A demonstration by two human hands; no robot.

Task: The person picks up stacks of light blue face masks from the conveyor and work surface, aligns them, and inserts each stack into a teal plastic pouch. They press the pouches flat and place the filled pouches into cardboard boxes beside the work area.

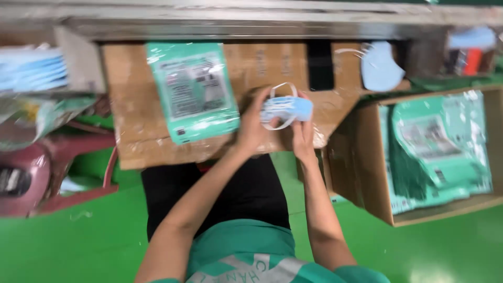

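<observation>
At frame centre you pinched a small stack of blue face masks (pixel 287 109) between your left hand (pixel 251 128) and right hand (pixel 303 137) fingers above the cardboard-topped bench (pixel 131 105); loose ear loops could snag, spilling masks.

masks (pixel 287 109): soft matt cloth | pouch (pixel 193 90): glossy plastic | board (pixel 131 126): matt brown cardboard | floor (pixel 78 241): glossy green
</observation>
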